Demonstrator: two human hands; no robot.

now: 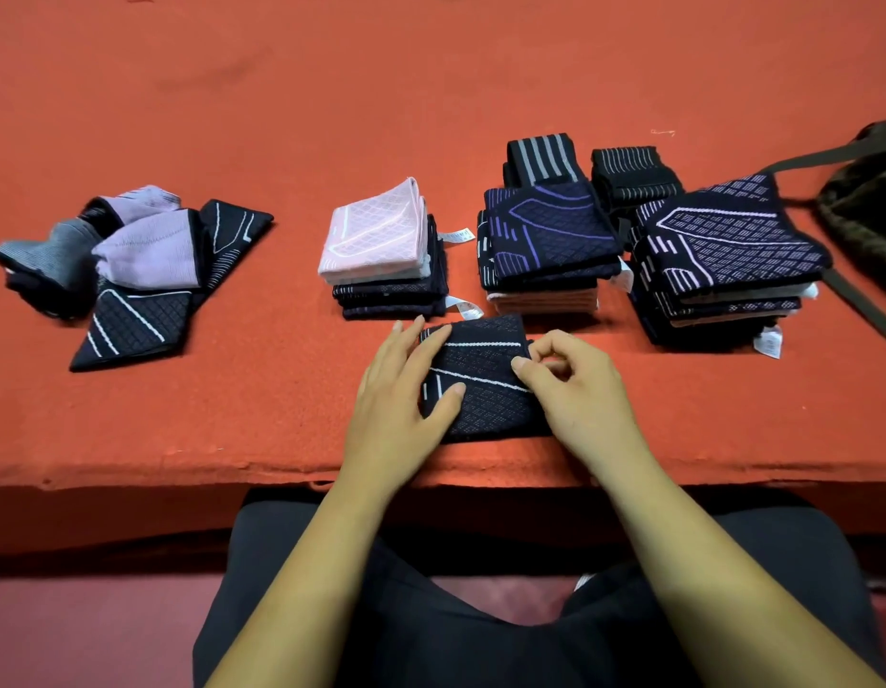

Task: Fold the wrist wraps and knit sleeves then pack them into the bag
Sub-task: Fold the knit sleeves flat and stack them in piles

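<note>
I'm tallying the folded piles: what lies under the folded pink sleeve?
Under the pink sleeve sit a pale layer and several dark folded sleeves, with two white tags poking out. Their covered tops and exact count can't be seen.

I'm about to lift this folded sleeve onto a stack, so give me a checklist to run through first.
1. Dark sleeve folded flat: ok, it lies flat.
2. Left hand steadying it: ok, straight fingers rest on it.
3. Right hand gripping: ok, it pinches the right edge.
4. Room on the pink-topped stack: ok, lowest of the three stacks.
5. Bag open: cannot tell, mostly out of frame.
6. All folding done: not ok, the loose pile remains at left.
</note>
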